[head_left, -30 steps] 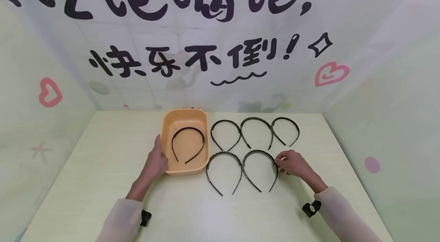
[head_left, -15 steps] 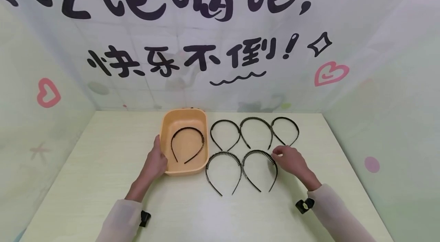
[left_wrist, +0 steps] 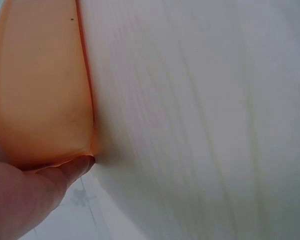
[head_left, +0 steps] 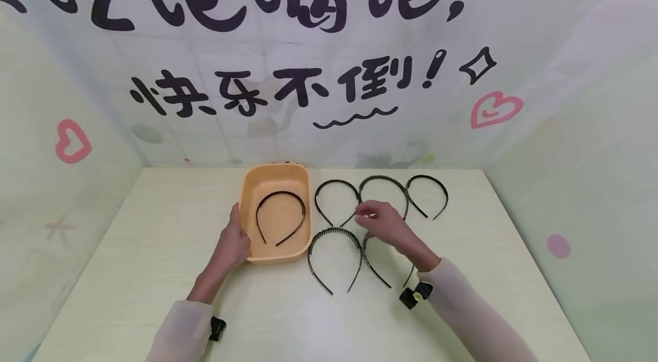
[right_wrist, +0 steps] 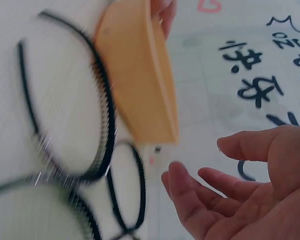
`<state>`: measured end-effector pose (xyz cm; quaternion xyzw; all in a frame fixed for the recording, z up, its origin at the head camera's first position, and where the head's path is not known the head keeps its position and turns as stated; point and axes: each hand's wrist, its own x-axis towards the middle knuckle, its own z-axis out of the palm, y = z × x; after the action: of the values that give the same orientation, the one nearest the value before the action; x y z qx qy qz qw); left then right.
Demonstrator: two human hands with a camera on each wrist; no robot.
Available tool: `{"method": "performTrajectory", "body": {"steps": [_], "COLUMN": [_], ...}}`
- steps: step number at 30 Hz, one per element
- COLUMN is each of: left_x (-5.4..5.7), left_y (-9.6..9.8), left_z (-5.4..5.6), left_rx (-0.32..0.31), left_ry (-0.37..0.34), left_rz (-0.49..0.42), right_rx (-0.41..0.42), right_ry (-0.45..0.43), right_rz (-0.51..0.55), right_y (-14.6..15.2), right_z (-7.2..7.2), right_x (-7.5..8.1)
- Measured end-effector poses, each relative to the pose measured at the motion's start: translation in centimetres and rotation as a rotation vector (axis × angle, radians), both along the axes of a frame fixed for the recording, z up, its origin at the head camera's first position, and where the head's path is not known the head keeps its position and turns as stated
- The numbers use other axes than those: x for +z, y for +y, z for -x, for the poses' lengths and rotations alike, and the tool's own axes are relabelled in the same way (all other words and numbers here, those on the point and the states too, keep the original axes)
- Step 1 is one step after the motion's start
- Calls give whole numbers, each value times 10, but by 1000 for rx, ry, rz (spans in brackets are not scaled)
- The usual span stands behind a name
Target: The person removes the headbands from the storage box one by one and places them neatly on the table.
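Observation:
My left hand (head_left: 232, 243) grips the left side of an orange plastic tray (head_left: 275, 180), its thumb along the tray corner in the left wrist view. One black toothed headband (head_left: 280, 193) lies in the tray. My right hand (head_left: 388, 225) hovers over the table, thumb and fingers apart and holding nothing, as the right wrist view shows. Beneath it is the front right headband (head_left: 377, 275), partly hidden by the hand. To its left lies the front left headband (head_left: 335, 229). Behind are the back left headband (head_left: 336, 181), back middle headband (head_left: 383, 177) and back right headband (head_left: 428, 177).
The pale wooden table (head_left: 319, 328) meets a white printed backdrop (head_left: 288, 139) behind the tray and headbands. Side panels stand left and right (head_left: 581, 208). Each wrist wears a small black device, such as the right-hand wrist camera (head_left: 416, 295).
My right hand has moved left, from beside the front right headband to above it, near the back left headband's tip. The left hand and tray have stayed put.

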<state>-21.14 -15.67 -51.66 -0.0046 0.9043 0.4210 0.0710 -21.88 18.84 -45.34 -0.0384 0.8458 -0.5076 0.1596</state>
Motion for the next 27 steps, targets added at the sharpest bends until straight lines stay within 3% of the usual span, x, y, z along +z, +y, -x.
{"method": "performTrajectory", "body": {"steps": [3,9,12,15,21,27], "left_x": [-2,-1,-1,-2,-1,-1], "left_y": [-1,-1,-1,0,1,1], "left_z": [0,1,1,1,1,1], "left_rx": [0,-1,-4,-6,-17,-18], "left_ry": [8,7,3,6,14,17], "left_rz": [1,-15,-13,-2,10,25], "right_rx": [60,183,161,69,-39,-52], "right_ry": [-88,-212,-384,-540,-585,-507], "right_rz": [138,311,509,674,671,577], "right_y": [-28,-79,-99,-114,-130,-145], "right_z": [4,12,16,20,25,33], "right_x": [8,12,9,3,-7,-14]}}
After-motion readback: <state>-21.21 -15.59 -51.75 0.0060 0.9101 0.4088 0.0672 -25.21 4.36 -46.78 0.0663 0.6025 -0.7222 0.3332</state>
